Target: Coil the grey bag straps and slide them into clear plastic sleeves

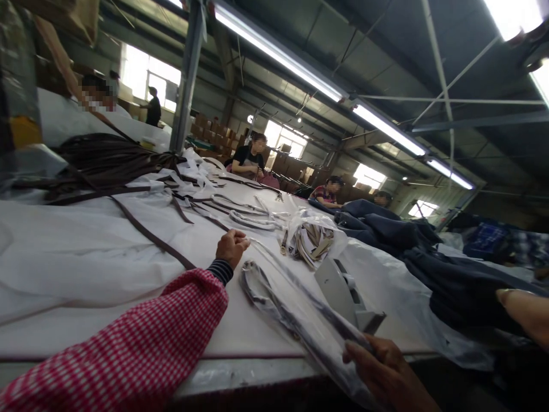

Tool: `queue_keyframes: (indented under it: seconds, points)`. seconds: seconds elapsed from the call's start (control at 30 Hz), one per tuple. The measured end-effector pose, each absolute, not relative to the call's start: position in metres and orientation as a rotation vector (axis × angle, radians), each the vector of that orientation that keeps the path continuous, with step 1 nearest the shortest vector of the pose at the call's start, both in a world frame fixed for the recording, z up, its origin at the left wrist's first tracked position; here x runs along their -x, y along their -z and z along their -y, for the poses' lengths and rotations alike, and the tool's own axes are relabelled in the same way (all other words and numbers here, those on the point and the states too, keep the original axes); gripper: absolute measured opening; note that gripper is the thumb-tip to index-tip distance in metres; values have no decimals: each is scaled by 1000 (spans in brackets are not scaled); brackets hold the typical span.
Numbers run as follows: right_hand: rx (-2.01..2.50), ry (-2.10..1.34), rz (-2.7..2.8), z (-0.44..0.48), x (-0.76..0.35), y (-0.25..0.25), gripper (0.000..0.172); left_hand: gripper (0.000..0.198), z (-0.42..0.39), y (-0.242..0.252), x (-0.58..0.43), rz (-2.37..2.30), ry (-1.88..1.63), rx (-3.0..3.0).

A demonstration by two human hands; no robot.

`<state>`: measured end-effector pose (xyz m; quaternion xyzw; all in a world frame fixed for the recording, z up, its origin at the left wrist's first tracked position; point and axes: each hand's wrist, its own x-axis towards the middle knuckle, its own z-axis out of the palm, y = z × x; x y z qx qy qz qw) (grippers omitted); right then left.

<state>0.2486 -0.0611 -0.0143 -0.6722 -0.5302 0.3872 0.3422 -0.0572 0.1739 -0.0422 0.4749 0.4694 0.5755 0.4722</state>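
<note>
My left hand (231, 246), in a red checked sleeve, reaches out over the white table (86, 257) and pinches the far end of a long clear plastic bag (295, 309) holding a grey strap. Near the table's front edge, my right hand (386, 369) grips the near end of the same bag. The bag lies stretched along the table between both hands. A grey metal tool (343, 292) stands just beyond my right hand.
A bag of beige straps (313, 240) lies past the tool. Dark brown straps (103, 163) and white strips (249, 212) spread across the far table. Dark blue cloth (450, 274) piles at the right. Several people sit behind the table. Another person's hand (525, 312) shows at the right edge.
</note>
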Motion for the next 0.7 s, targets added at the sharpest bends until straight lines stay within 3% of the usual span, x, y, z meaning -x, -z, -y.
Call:
queue_keyframes:
  seconds: [0.17,0.3,0.43,0.53,0.7]
  points:
    - [1681,-984,1514,60,-239,-31,46,48,-141,30,41,-880,-1188,-1826]
    - [1673,-786,1638,68,-232,-51,38,29,-116,29,19,-673,-905,-2135]
    - [1742,-464,1618,84,-253,-56,26,8,-135,24,29,-811,-972,-2197]
    - [1690,-265,1482,91,-279,-54,24,20,-156,9,51,-891,-1061,-2187]
    - [1526,-95,1223,84,-306,-43,21,23,-162,-22,72,-950,-1157,-2104]
